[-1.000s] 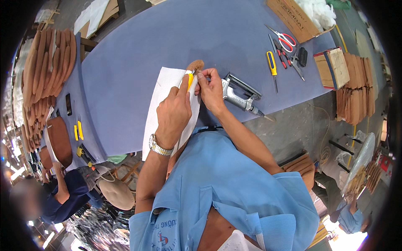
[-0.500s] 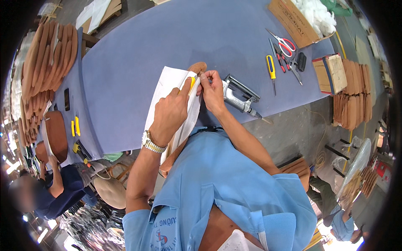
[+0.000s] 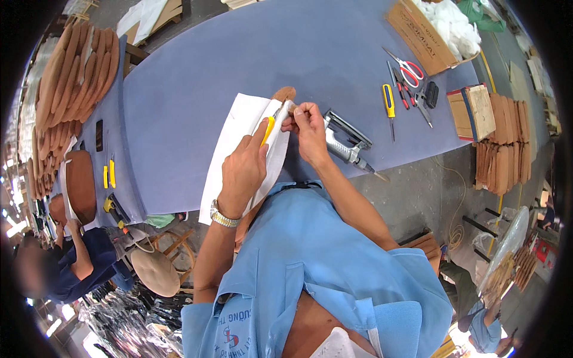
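Observation:
A long white-faced panel (image 3: 234,131) slants up from my body over the table, with brown upholstery material (image 3: 285,93) showing at its far end. My left hand (image 3: 243,168), a metal watch on its wrist, lies over the panel. Its fingers are closed on a yellow-handled tool (image 3: 268,129), whose tip lies at the panel's right edge. Just right of that tip, my right hand (image 3: 310,131) pinches the brown edge between thumb and fingers. A silver staple gun (image 3: 343,146) rests on the table right of my right hand.
On the blue-grey table (image 3: 197,71), a yellow screwdriver (image 3: 388,101), red-handled scissors (image 3: 411,73) and pliers lie at the right. A cardboard box (image 3: 421,36) of white stuffing stands behind them. Brown cushions (image 3: 77,77) are stacked at left, near a co-worker (image 3: 89,256).
The yellow tool has tilted slightly, showing more of its handle. My right hand has shifted a little right, still pinching the edge. The whole view has moved slightly.

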`<state>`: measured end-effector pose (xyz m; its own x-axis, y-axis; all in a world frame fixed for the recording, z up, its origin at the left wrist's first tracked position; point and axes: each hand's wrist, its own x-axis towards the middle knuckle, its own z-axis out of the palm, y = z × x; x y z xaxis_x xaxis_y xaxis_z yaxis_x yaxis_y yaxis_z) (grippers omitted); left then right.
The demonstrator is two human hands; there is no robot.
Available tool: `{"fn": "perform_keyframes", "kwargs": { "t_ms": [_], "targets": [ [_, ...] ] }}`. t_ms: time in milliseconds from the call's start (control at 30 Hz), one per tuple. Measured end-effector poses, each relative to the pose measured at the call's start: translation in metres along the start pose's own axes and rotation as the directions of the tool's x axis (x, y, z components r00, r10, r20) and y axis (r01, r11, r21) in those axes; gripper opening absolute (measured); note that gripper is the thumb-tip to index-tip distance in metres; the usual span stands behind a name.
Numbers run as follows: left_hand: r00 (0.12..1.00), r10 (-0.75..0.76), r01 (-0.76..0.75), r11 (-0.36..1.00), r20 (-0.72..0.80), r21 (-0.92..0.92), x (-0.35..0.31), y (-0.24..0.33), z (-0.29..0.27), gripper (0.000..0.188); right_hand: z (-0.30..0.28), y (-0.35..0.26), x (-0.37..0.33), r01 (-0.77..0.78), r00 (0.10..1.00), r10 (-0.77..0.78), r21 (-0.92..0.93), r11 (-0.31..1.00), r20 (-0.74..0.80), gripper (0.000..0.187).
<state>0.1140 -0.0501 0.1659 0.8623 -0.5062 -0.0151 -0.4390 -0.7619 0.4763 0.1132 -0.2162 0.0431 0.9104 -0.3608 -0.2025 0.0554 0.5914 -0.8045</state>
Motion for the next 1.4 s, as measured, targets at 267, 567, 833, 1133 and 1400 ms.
{"fn": "perform_keyframes", "kwargs": {
  "t_ms": [267, 567, 833, 1133, 1400],
  "targets": [
    [0.924, -0.353, 0.172, 0.729, -0.149, -0.662, -0.018, -0.007, -0.017, 0.052, -0.013, -0.054, -0.011, 0.078, 0.991, -0.073, -0.035, 0.996, 0.108, 0.009],
    [0.879, -0.429, 0.038, 0.499, -0.209, -0.866, -0.018, 0.002, 0.000, 0.044, 0.047, -0.090, -0.040, 0.274, 0.793, -0.026, -0.319, 0.907, 0.608, 0.015],
    [0.698, -0.379, -0.059, 0.815, -0.607, -0.577, -0.013, 0.027, 0.021, 0.033, 0.054, -0.059, -0.038, -0.302, 0.826, 0.319, -0.114, 0.946, 0.465, 0.010],
    [0.788, -0.259, -0.152, 0.797, -0.558, -0.585, -0.012, 0.018, 0.012, 0.024, 0.053, -0.075, -0.034, 0.030, 0.912, 0.047, -0.179, 0.983, 0.407, 0.008],
    [0.589, -0.438, -0.158, 0.762, -0.679, -0.628, -0.035, -0.029, 0.001, 0.018, 0.007, -0.091, 0.015, 0.298, 0.941, -0.092, -0.665, 0.685, 0.327, 0.013]
  ]
}}
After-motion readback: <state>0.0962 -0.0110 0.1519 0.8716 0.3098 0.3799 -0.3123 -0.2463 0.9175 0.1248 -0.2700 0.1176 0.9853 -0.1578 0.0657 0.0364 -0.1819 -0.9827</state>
